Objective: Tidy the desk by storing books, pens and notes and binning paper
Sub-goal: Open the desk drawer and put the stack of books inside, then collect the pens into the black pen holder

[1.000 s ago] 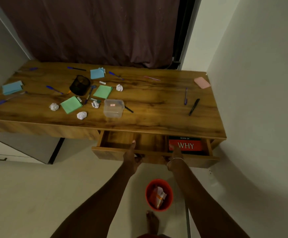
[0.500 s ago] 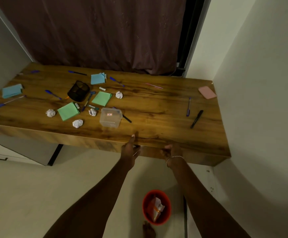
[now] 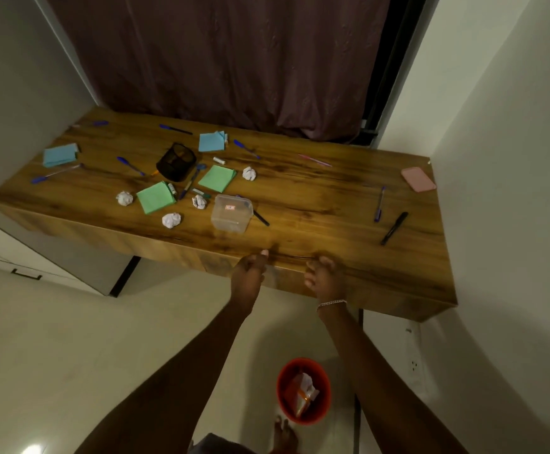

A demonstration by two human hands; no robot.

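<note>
Both hands — left hand (image 3: 249,273), right hand (image 3: 324,278) — were motion-blurred at the front edge of the desk (image 3: 332,208); finger posture was indeterminate. The label (image 3: 230,208) (red, on the clear box (image 3: 232,221)) was too small to read.

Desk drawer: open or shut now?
Shut. The drawer front sits flush with the desk; no interior shows.

Seen from head cam: left forearm (image 3: 182,371) & right forearm (image 3: 381,371), both long and bare right to the btm edge of frame. On the right wrist, a thin silver chain-link bracelet (image 3: 331,303), just behind the right grip (image 3: 323,276). The left grip (image 3: 249,273) & its wrist are bare; thumbnail short. Both grips motion-blurred, finer detail can't be told. Btm centre: one bare foot (image 3: 285,434), toes showing, w/ a strip of dark cloth (image 3: 214,445) at the frame edge; garment type unclear.
</note>
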